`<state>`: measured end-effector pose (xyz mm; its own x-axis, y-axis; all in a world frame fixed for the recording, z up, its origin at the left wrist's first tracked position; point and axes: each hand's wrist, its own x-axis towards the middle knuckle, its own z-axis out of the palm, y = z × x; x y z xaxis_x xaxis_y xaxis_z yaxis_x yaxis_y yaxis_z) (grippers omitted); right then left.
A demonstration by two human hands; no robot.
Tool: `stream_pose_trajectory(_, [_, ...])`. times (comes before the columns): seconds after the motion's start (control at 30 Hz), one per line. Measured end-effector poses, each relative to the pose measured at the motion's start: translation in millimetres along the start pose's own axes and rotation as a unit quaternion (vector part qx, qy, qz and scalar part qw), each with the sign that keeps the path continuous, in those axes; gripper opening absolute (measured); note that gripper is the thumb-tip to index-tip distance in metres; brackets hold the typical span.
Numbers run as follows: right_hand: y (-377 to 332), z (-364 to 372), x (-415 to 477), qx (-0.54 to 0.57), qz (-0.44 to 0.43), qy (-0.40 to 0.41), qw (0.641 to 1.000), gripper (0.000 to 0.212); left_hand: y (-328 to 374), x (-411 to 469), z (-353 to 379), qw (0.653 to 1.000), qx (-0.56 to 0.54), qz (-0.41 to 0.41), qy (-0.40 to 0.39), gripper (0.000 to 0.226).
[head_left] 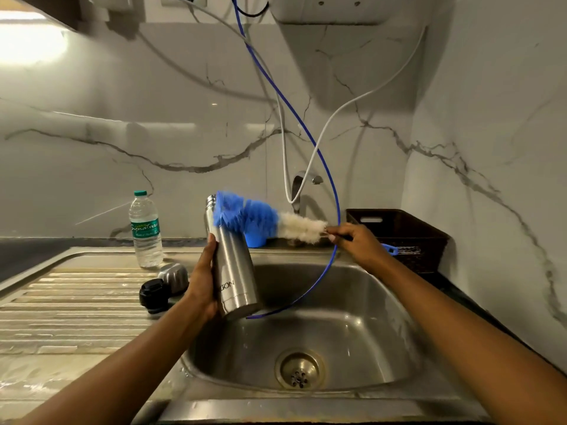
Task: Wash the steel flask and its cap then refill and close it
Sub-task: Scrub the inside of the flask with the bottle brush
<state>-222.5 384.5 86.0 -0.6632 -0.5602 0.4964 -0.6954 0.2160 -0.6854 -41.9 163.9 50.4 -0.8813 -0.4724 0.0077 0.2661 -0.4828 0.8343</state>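
My left hand (201, 279) grips the steel flask (231, 268) by its body, holding it tilted above the left side of the sink basin (352, 317), mouth up and uncapped. My right hand (357, 240) pinches the handle of a bottle brush (264, 220) with blue and white bristles. The brush lies nearly level, its blue tip touching the flask's mouth. The steel cap (174, 277) and a black inner stopper (154, 294) lie on the drainboard left of the flask.
A plastic water bottle (146, 231) stands at the back of the drainboard (61, 302). A thin blue hose (329, 179) loops down into the basin beside a white hose. The tap (299, 187) is behind the brush; a dark basket (399, 234) sits at the right.
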Motion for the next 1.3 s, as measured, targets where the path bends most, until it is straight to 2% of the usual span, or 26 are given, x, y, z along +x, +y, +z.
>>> stream_pose_trajectory(0.13, [26.3,-33.3,-30.6,0.000,0.044,-0.113,0.993,0.026,1.2,0.3,14.5,0.999,-0.022,0.008,-0.025,0.064])
stream_pose_trajectory(0.2, [36.0,-42.8,-42.1,-0.009,0.052,-0.134,0.990,0.029,-2.1,-0.5,14.0,0.999,-0.030,-0.009,-0.021,0.064])
stream_pose_trajectory(0.3, [41.6,-37.5,-45.8,-0.008,0.051,-0.103,0.993,0.029,-13.4,-2.3,7.2,1.000,0.000,-0.015,-0.013,0.061])
stream_pose_trajectory(0.4, [32.7,-19.0,-32.1,-0.010,0.034,-0.037,0.999,0.030,-22.1,-5.4,4.2,1.000,0.012,-0.023,-0.017,0.055])
stream_pose_trajectory(0.47, [26.0,-6.4,-19.4,0.016,0.035,0.016,0.999,0.028,-24.2,-5.4,4.2,0.999,-0.002,-0.035,-0.020,0.065])
stream_pose_trajectory(0.53, [20.6,2.6,-12.4,0.045,0.048,0.030,0.997,0.028,-25.1,-3.4,3.2,0.999,-0.003,-0.037,-0.014,0.077])
stream_pose_trajectory(0.6, [21.3,3.3,-13.4,0.057,0.053,0.000,0.997,0.028,-26.4,-0.3,1.5,1.000,-0.003,-0.024,-0.006,0.078])
stream_pose_trajectory(0.7, [33.5,-13.9,-28.6,0.044,0.075,-0.104,0.991,0.027,-23.0,0.5,0.6,1.000,-0.015,0.012,-0.007,0.064])
stream_pose_trajectory(0.77, [42.8,-27.2,-40.9,0.012,0.088,-0.176,0.980,0.029,-20.3,1.5,-2.2,1.000,-0.027,0.001,-0.010,0.055])
stream_pose_trajectory(0.83, [47.1,-34.4,-45.6,0.001,0.089,-0.198,0.976,0.029,-19.0,1.7,-3.1,1.000,-0.025,-0.006,0.008,0.050])
stream_pose_trajectory(0.9, [43.1,-34.1,-41.2,0.008,0.082,-0.175,0.981,0.029,-19.8,2.3,-3.7,1.000,-0.025,-0.008,0.007,0.050])
stream_pose_trajectory(0.97, [36.7,-27.8,-28.2,0.014,0.067,-0.118,0.991,0.029,-20.7,2.2,-3.5,1.000,-0.013,0.005,0.010,0.052])
stream_pose_trajectory(1.07, [24.1,-12.9,-2.7,0.019,0.059,-0.038,0.997,0.029,-22.4,2.3,-2.5,1.000,-0.014,-0.005,0.010,0.076])
stream_pose_trajectory(1.1, [19.7,-6.9,3.4,0.033,0.058,-0.030,0.997,0.029,-22.1,1.4,-1.3,1.000,-0.016,-0.011,-0.007,0.082])
stream_pose_trajectory(1.17, [12.6,3.0,9.3,0.048,0.053,-0.030,0.997,0.029,-20.3,2.0,-0.1,1.000,-0.017,-0.014,-0.014,0.081])
stream_pose_trajectory(1.27, [15.9,0.6,2.3,0.038,0.055,-0.056,0.996,0.029,-17.3,3.1,-1.7,1.000,-0.017,0.004,-0.014,0.076])
stream_pose_trajectory(1.3, [21.3,-4.8,-3.8,0.032,0.066,-0.074,0.995,0.028,-17.3,4.4,-3.2,1.000,-0.017,0.014,-0.009,0.081])
